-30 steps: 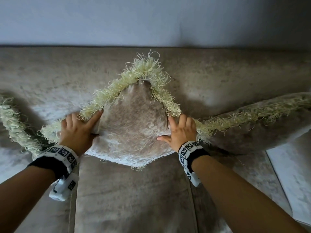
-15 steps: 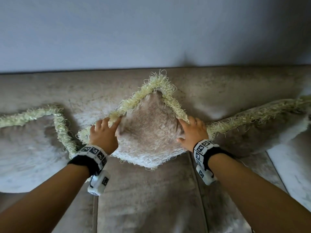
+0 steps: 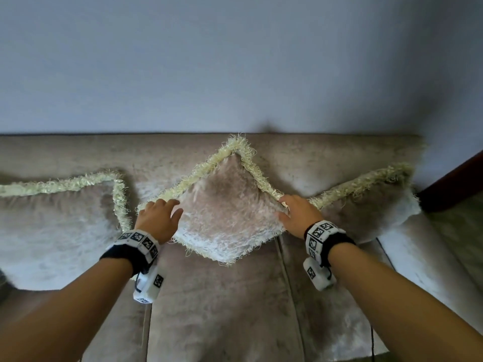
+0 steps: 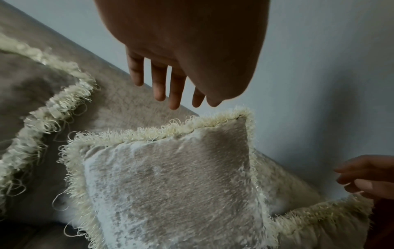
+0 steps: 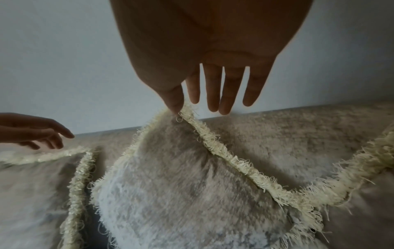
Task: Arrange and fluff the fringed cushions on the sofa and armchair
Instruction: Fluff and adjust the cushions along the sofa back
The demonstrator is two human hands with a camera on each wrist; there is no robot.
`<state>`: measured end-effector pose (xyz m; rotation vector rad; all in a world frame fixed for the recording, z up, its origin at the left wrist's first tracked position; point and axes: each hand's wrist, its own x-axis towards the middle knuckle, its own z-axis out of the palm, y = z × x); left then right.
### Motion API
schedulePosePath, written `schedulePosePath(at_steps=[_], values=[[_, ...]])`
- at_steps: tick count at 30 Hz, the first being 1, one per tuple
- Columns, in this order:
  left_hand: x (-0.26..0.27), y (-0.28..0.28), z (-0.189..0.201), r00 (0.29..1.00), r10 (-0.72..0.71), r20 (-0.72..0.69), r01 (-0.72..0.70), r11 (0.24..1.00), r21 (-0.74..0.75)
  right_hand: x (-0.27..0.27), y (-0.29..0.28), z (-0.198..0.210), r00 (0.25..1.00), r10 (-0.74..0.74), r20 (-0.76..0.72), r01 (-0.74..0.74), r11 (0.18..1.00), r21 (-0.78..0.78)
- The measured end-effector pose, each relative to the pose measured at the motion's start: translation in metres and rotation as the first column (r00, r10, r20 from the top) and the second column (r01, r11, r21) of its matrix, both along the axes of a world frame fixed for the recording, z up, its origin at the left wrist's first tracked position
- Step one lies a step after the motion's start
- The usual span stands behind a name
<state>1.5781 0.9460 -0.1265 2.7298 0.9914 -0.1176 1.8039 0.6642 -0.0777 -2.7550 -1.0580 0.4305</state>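
head view: the middle cushion (image 3: 230, 210) stands on its point against the sofa (image 3: 222, 309) back, left hand (image 3: 158, 220) and right hand (image 3: 298, 215) flanking it. wrist views: both hands spread, holding nothing. setting nearly done; next, probably a neighbouring cushion.

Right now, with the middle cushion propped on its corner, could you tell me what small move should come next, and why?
Probably draw both hands back. The middle cushion stands diamond-wise against the sofa back, and the left hand and right hand are open beside it, gripping nothing.
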Motion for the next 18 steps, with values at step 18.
schedulePosePath(at_steps=[18], values=[[-0.204, -0.029, 0.08, 0.945, 0.32, 0.076, -0.322, 0.947, 0.017, -0.138, 0.055, 0.064, 0.94, 0.342, -0.007, -0.339, 0.934, 0.114]])
